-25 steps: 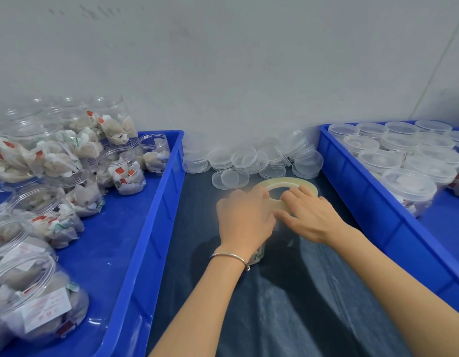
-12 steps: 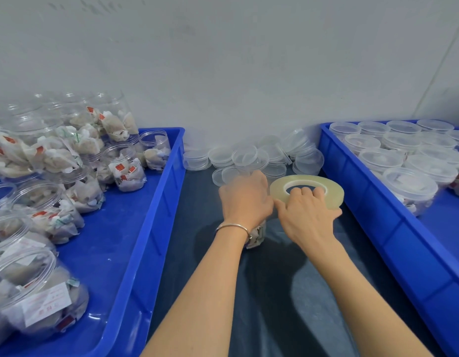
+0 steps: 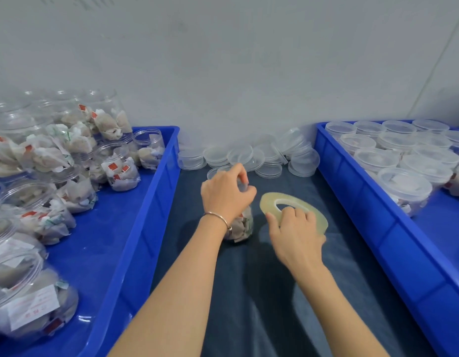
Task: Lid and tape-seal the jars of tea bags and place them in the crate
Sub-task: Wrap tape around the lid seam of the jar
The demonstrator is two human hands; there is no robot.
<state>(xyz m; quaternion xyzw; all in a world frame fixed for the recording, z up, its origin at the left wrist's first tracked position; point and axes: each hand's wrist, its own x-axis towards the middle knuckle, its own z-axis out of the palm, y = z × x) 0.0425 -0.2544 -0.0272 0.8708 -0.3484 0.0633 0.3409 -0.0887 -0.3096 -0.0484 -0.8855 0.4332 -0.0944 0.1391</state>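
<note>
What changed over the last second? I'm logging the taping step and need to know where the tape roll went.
The right hand has carried the tape roll from just behind the jar round to its right side and nearer the person, gripping it throughout. The left hand stays on top of the jar, which has not left its spot on the dark mat. Both blue crates and the loose lids look unchanged.

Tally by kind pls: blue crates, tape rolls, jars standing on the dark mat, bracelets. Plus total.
blue crate: 2, left and right
tape roll: 1
jar on the dark mat: 1
bracelet: 1
Total: 5
The loose clear lids at the back overlap too much to count.
</note>
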